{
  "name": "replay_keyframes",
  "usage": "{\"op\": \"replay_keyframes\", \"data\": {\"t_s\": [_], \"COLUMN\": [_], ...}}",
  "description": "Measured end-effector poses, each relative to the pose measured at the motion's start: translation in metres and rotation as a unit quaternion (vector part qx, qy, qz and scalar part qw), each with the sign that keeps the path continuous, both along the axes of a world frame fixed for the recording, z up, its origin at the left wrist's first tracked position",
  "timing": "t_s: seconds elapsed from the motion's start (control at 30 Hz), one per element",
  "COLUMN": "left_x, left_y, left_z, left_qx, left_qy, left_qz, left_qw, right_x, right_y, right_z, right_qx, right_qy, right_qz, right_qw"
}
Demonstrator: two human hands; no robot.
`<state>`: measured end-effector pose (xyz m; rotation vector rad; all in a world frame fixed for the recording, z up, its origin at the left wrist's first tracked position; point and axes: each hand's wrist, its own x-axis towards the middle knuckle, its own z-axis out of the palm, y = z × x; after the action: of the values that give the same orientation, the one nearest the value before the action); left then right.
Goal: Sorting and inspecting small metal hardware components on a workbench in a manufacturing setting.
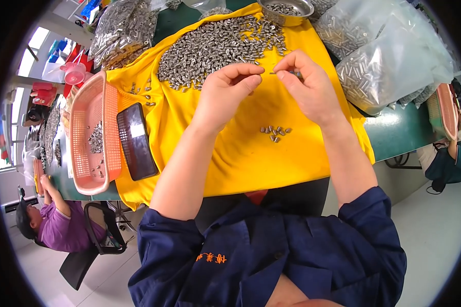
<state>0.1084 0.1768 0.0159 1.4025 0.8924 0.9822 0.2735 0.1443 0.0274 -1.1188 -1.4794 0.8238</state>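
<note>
Our left hand (257, 74) and right hand (276, 73) nearly meet above the cloth (261, 169), fingers (295, 60) curled inward; our bare forearms (187, 166) reach over it.

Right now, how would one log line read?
right hand: thin piece in fingers | left hand: above yellow cloth | metal parts: heaped on cloth

Here's the shirt (251, 240), deep navy, wrinkling right across the front! Out wide come the left sleeve (169, 245) and the right sleeve (369, 220), same navy, both roomy, both creased, both finishing around the elbow, so the forearms (185, 158) run bare. Now the left chest, and there it is: orange stitching (212, 258), a short row of curling characters, bright against the blue! A small, round, dark button (278, 255) sits on the front, close to an open collar (312, 281) with broad flaps. Left grip (228, 94), right grip (311, 92): both bare!
</note>
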Motion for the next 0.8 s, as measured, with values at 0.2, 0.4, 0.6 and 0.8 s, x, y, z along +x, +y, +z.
{"op": "replay_keyframes", "data": {"t_s": [0.2, 0.4, 0.6, 0.8], "left_x": [0.001, 0.001, 0.007, 0.006], "left_y": [-0.002, -0.002, -0.002, -0.002], "left_z": [0.000, -0.001, -0.003, -0.003], "left_qx": [-0.190, -0.176, -0.141, -0.138], "left_qy": [-0.216, -0.222, -0.175, -0.174], "left_qz": [-0.069, -0.073, -0.059, -0.044], "left_qw": [0.955, 0.956, 0.973, 0.974], "right_x": [-0.002, -0.004, -0.008, -0.010], "right_y": [-0.002, -0.002, -0.009, -0.008], "right_z": [0.000, -0.001, 0.006, 0.006], "right_qx": [-0.039, -0.013, 0.060, 0.074], "right_qy": [0.034, 0.034, -0.121, -0.116], "right_qz": [0.034, 0.043, -0.013, -0.015], "right_qw": [0.998, 0.998, 0.991, 0.990]}}
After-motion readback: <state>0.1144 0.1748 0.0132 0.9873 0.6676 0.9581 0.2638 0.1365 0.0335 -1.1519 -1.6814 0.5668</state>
